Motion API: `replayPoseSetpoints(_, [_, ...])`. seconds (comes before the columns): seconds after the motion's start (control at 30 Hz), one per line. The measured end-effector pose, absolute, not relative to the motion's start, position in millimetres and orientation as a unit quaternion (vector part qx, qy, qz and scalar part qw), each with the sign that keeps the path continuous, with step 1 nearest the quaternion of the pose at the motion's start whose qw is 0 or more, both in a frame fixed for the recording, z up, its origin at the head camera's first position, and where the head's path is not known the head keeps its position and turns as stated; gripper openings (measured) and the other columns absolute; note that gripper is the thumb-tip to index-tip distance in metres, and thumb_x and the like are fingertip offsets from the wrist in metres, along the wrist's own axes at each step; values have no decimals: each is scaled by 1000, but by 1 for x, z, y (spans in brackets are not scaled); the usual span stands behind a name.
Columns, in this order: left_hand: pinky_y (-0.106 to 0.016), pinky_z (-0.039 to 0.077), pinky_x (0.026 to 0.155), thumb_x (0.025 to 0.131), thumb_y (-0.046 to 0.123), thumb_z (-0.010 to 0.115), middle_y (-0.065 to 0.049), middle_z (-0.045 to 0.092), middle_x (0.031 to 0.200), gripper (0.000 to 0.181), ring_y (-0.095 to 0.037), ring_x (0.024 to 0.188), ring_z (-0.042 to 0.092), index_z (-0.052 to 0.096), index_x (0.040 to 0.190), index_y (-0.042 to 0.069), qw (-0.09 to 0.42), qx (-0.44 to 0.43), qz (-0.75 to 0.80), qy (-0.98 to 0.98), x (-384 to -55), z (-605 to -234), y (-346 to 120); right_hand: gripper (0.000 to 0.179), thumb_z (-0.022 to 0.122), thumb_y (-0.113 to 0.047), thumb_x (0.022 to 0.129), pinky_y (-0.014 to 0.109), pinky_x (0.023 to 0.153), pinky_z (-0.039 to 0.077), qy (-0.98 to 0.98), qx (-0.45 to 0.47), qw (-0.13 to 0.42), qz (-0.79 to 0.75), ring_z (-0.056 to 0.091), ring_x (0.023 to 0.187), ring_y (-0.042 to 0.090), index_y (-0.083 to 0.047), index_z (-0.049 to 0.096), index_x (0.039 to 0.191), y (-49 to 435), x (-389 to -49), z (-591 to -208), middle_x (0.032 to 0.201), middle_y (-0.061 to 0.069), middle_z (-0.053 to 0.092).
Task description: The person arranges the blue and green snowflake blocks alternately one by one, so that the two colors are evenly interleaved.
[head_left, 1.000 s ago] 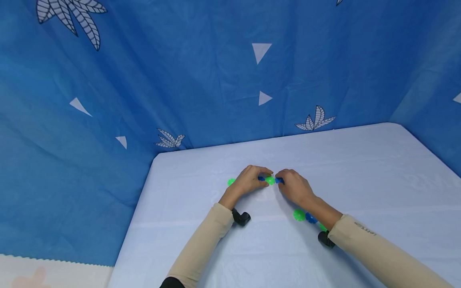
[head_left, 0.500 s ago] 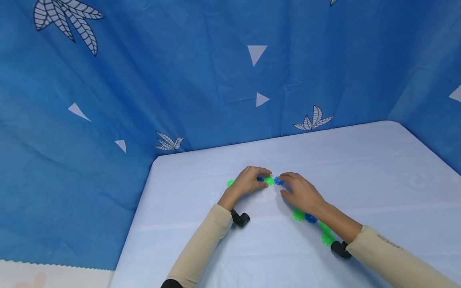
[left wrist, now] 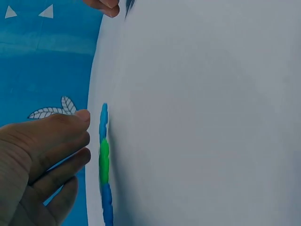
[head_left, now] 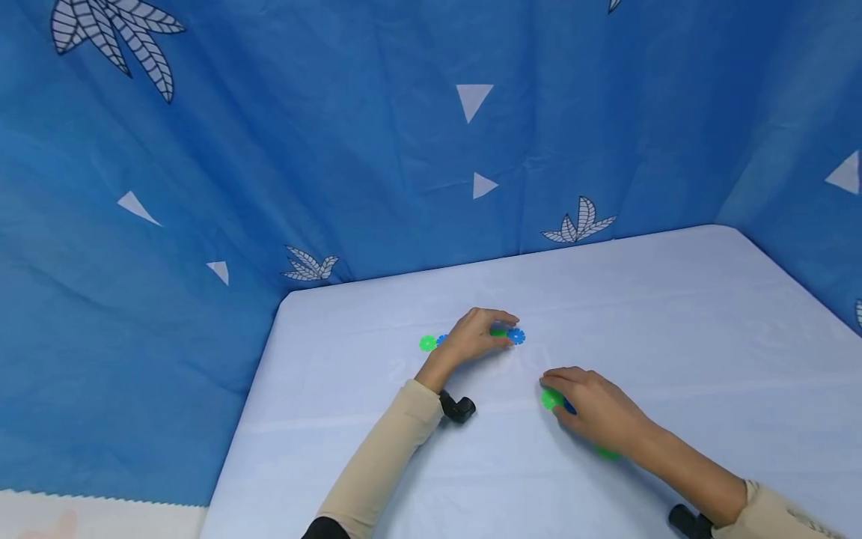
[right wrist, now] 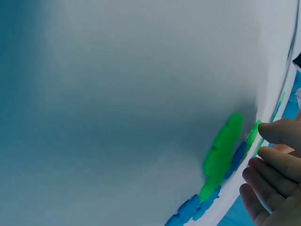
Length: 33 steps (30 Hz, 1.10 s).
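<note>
A row of green and blue notched plastic discs lies at the table's far middle in the head view, with a green disc point(head_left: 428, 343) at its left end and a blue disc point(head_left: 515, 336) at its right. My left hand point(head_left: 471, 335) reaches over this row and hides part of it. In the left wrist view its fingers look loose beside a green disc point(left wrist: 104, 162), without pinching it. Nearer and to the right, my right hand point(head_left: 599, 408) spreads over another green disc point(head_left: 551, 399) and a partly covered blue disc point(head_left: 569, 406). Its fingers appear extended in the right wrist view.
Another green disc point(head_left: 608, 453) peeks out below the right hand. Black wrist devices point(head_left: 459, 409) sit at both sleeve cuffs. The white-covered table point(head_left: 673, 299) meets a blue patterned curtain point(head_left: 377, 150) along its back and sides.
My right hand has let go of the blue disc at the row's right end and moved down and right over the nearer discs. My left hand has shifted slightly right along the row.
</note>
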<state>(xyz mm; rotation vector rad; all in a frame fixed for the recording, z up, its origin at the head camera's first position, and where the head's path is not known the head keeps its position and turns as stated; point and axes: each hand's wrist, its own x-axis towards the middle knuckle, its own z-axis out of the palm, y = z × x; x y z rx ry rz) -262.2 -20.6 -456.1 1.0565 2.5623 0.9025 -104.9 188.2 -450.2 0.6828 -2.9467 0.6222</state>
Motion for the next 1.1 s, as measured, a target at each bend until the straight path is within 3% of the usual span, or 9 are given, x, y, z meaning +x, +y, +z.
replayPoseSetpoints(0.47, [-24,41,103,89,16,75,0,67,126,39,-11,122,57,67,127,10,108,364,291,878,-262,-463,-7,26,81,-5,78,39,83,54,-947,258,60,184,63,96,20,-8,72,102,185,-104,-456,104,0,66])
replayPoseSetpoints(0.67, [-24,42,102,88,15,75,0,67,124,38,-11,121,57,68,125,10,98,365,282,882,-263,-465,-7,25,81,-4,78,35,79,54,-934,307,75,164,62,91,19,-7,72,101,183,-107,-456,102,2,63])
replayPoseSetpoints(1.1, [-23,42,102,88,14,75,0,68,123,38,-10,119,58,68,125,10,98,369,290,877,-264,-466,-8,26,78,-3,80,34,79,56,-942,285,20,178,63,98,20,-4,72,105,183,-113,-449,107,4,64])
